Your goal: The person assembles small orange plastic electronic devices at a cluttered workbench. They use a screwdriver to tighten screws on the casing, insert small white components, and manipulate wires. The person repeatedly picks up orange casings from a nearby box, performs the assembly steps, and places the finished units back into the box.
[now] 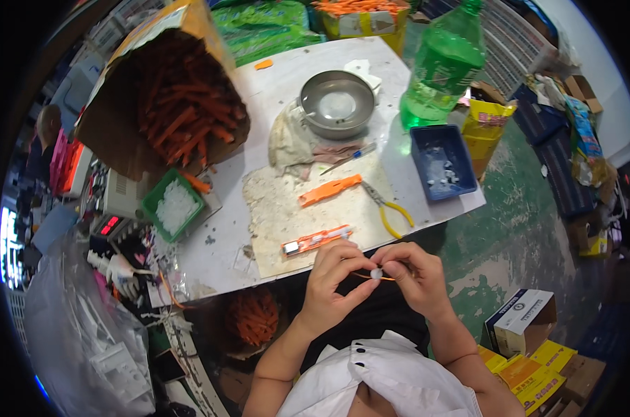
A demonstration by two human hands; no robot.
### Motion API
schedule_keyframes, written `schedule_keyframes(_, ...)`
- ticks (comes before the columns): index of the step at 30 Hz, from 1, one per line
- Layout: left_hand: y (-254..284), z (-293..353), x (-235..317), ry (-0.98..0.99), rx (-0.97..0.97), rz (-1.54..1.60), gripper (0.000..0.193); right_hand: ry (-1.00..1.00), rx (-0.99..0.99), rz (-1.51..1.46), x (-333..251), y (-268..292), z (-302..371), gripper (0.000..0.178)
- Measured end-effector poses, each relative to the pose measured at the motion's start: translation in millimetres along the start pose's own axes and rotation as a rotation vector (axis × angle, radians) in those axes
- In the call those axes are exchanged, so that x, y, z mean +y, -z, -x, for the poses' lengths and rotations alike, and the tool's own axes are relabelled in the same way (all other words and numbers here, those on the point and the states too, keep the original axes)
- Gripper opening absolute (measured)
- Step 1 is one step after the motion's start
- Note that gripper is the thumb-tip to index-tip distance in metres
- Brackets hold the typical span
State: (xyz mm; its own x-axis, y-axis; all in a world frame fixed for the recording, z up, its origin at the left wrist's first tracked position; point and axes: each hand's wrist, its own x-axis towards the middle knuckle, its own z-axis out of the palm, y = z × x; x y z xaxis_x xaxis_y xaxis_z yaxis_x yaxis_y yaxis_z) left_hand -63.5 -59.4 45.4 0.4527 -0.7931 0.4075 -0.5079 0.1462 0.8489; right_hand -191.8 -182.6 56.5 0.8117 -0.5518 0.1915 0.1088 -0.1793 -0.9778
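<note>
My left hand point(337, 272) and my right hand point(417, 278) meet just off the table's near edge, fingertips pinched together. Between them is a small white round piece point(376, 274) with a thin orange strand passing by it. What else the fingertips cover is hidden. Just beyond my left hand lies an open orange casing half point(316, 240) with white and silvery parts inside. Farther back on the stained mat point(273, 208) rests another long orange casing piece point(330, 190). Yellow-handled pliers point(388, 208) lie to its right, a blue-handled screwdriver point(350, 158) behind it.
A metal bowl point(337, 104) stands on a rag point(287, 142). A green tray point(172, 206) and a blue tray point(443, 163) hold small clear or white parts. At the left, a big carton point(96, 132) is full of orange pieces. A green bottle point(440, 69) stands at the far right.
</note>
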Motion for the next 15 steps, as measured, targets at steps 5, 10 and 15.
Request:
schedule_keyframes(5, -7, -10, 5, 0.011, -0.027, -0.024, 0.022, 0.134, 0.016, 0.071, -3, 14, -3, 0.01)
schedule_keyframes(10, -24, -17, 9, 0.018, -0.061, 0.032, 0.024, 0.214, 0.072, 0.08, 1, 30, 3, 0.012)
schedule_keyframes(15, -68, -24, 12, 0.095, -0.175, 0.264, 0.023, 0.289, 0.248, 0.214, 1, 59, 29, 0.015)
